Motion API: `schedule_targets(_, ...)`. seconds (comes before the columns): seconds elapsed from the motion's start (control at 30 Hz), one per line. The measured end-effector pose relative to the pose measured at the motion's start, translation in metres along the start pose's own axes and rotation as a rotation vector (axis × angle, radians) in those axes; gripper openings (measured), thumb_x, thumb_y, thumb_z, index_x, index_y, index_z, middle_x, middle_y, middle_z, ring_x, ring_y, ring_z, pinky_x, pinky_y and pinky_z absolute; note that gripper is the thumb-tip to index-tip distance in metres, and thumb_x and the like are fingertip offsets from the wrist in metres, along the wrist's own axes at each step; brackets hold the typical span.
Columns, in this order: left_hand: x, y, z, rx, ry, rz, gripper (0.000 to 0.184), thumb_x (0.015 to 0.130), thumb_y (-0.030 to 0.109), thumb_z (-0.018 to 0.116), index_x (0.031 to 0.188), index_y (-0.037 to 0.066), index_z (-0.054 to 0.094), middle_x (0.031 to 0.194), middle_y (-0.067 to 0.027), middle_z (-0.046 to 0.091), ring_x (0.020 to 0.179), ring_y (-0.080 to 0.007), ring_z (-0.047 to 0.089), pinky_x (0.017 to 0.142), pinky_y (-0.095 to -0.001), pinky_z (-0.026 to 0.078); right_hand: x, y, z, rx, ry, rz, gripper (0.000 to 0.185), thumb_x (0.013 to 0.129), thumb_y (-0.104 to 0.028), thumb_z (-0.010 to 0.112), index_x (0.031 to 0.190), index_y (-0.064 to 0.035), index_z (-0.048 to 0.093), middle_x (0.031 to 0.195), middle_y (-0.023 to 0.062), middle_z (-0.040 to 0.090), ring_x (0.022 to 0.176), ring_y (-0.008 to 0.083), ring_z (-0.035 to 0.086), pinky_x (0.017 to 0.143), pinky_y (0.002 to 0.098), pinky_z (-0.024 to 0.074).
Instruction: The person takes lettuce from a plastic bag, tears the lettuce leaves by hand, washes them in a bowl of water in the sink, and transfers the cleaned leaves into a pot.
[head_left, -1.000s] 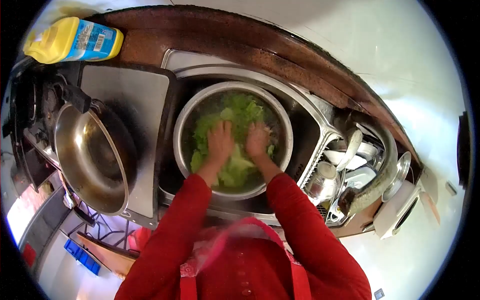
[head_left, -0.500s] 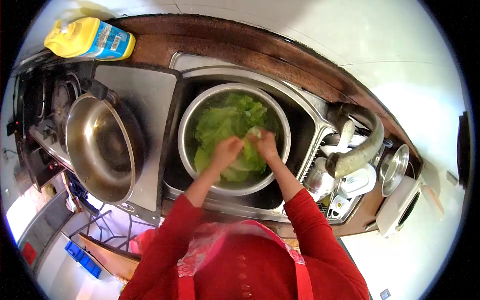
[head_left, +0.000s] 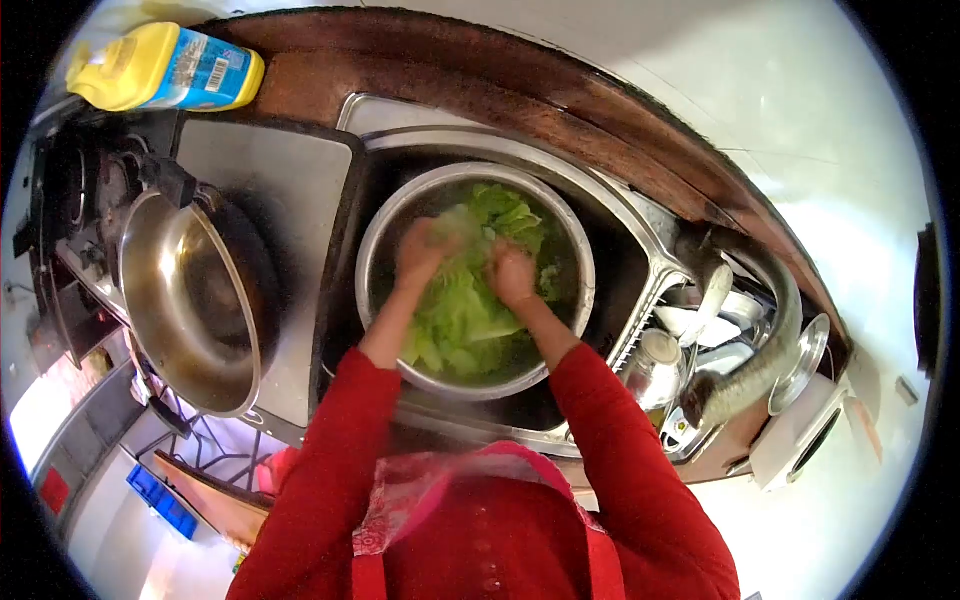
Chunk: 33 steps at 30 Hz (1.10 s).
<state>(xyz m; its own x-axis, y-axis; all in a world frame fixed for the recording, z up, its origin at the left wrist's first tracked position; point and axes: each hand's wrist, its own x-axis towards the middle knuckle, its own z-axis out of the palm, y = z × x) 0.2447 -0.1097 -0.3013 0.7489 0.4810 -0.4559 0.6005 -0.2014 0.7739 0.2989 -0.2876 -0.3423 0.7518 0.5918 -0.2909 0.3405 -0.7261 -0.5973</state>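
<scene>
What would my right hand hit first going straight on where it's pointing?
Your right hand would probably meet the green leaves ahead of it in the metal basin; depth is unclear.

The basin (head_left: 588, 285) looks smooth, glossy metal.

No word, brand or number was legible. The yellow jug (head_left: 128, 72) carried a blue label (head_left: 236, 64) with a printed barcode (head_left: 217, 74); its remaining print was too small and blurred to read.
</scene>
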Motion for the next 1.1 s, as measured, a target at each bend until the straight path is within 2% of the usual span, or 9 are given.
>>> schedule_targets(0.07, -0.006, -0.005, -0.006, -0.149, 0.103, -0.081, 0.039, 0.077, 0.028, 0.067, 0.104, 0.0, 0.059, 0.098, -0.0126, 0.062, 0.092, -0.0259, 0.058, 0.08, -0.0364, 0.043, -0.006, -0.026, -0.016, 0.402, 0.084, 0.298, 0.025, 0.078, -0.019, 0.066, 0.093, -0.0007, 0.058, 0.081, 0.0102, 0.06, 0.071, 0.0203, 0.056, 0.068, 0.0324, 0.0455)
schedule_targets(0.17, -0.024, -0.023, -0.015, -0.163, 0.096, -0.057, 0.034, 0.081, 0.026, 0.065, 0.104, 0.001, 0.06, 0.099, -0.0096, 0.062, 0.09, -0.0205, 0.058, 0.078, -0.032, 0.044, -0.029, -0.028, -0.028, 0.845, 0.158, 0.301, 0.023, 0.079, -0.017, 0.069, 0.088, 0.0002, 0.057, 0.074, 0.0027, 0.059, 0.064, 0.0122, 0.052, 0.062, 0.0291, 0.0433)
schedule_targets(0.37, -0.068, 0.061, -0.051, -0.465, 0.142, -0.23, 0.022, 0.087, 0.021, 0.057, 0.1, 0.004, 0.06, 0.098, -0.0047, 0.061, 0.086, -0.0145, 0.058, 0.073, -0.0276, 0.046, -0.046, -0.059, -0.077, 1.07, 0.212, 0.572, 0.022, 0.076, -0.006, 0.07, 0.092, -0.0024, 0.056, 0.077, 0.0004, 0.057, 0.067, 0.0083, 0.053, 0.063, 0.0244, 0.0442)
schedule_targets(0.47, -0.075, 0.076, -0.058, -0.694, 0.012, -0.21, 0.02, 0.089, 0.022, 0.056, 0.099, 0.004, 0.056, 0.101, -0.0032, 0.056, 0.084, -0.0135, 0.056, 0.067, -0.0301, 0.05, -0.05, -0.067, -0.088, 1.139, 0.019, 0.51, 0.066, 0.071, -0.016, 0.075, 0.125, 0.0046, 0.044, 0.099, 0.0119, 0.062, 0.089, 0.0151, 0.057, 0.08, 0.0262, 0.0443)
schedule_targets(0.67, -0.084, 0.067, -0.024, -0.874, -0.309, -0.386, 0.019, 0.087, 0.016, 0.057, 0.104, 0.006, 0.056, 0.097, -0.0011, 0.059, 0.082, -0.0105, 0.056, 0.06, -0.0259, 0.047, -0.042, -0.076, -0.097, 1.218, -0.194, 0.277, 0.023, 0.077, -0.005, 0.067, 0.1, -0.0038, 0.061, 0.085, 0.0002, 0.062, 0.072, 0.0099, 0.056, 0.07, 0.0243, 0.0447)
schedule_targets(0.83, -0.072, 0.049, -0.008, -0.295, -0.373, -0.423, 0.028, 0.083, 0.019, 0.063, 0.104, 0.002, 0.056, 0.096, -0.0063, 0.059, 0.085, -0.0162, 0.057, 0.067, -0.032, 0.046, -0.043, -0.001, -0.042, 0.788, 0.087, 0.535, 0.015, 0.081, -0.016, 0.064, 0.086, -0.0017, 0.063, 0.075, 0.0035, 0.063, 0.067, 0.0127, 0.058, 0.06, 0.0285, 0.0464)
schedule_targets(0.93, -0.05, 0.01, -0.006, 0.495, 0.263, 0.319, 0.039, 0.075, 0.02, 0.066, 0.107, 0.0, 0.055, 0.103, -0.018, 0.054, 0.095, -0.0301, 0.052, 0.079, -0.0409, 0.043, -0.026, -0.013, -0.043, 0.116, 0.101, 0.591, 0.031, 0.081, -0.033, 0.064, 0.081, -0.0022, 0.061, 0.071, 0.0108, 0.063, 0.063, 0.022, 0.061, 0.057, 0.0326, 0.0475)
schedule_targets(0.97, -0.042, 0.015, -0.012, 0.465, 0.226, 0.381, 0.05, 0.069, 0.019, 0.067, 0.112, 0.0, 0.05, 0.106, -0.023, 0.049, 0.101, -0.0402, 0.044, 0.086, -0.0473, 0.037, -0.02, -0.027, -0.04, -0.177, 0.068, 0.614, 0.036, 0.081, -0.038, 0.063, 0.08, -0.0025, 0.061, 0.07, 0.0132, 0.063, 0.063, 0.0252, 0.061, 0.056, 0.0337, 0.0477)
schedule_targets(1.1, -0.032, -0.038, 0.024, 0.61, 0.176, 0.231, 0.057, 0.068, 0.016, 0.067, 0.117, 0.0, 0.043, 0.11, -0.022, 0.045, 0.1, -0.0413, 0.044, 0.085, -0.0481, 0.037, -0.027, -0.019, 0.033, -0.279, 0.212, 0.08, 0.04, 0.077, -0.044, 0.062, 0.082, -0.0048, 0.06, 0.073, 0.017, 0.062, 0.069, 0.0312, 0.061, 0.058, 0.0399, 0.0484)
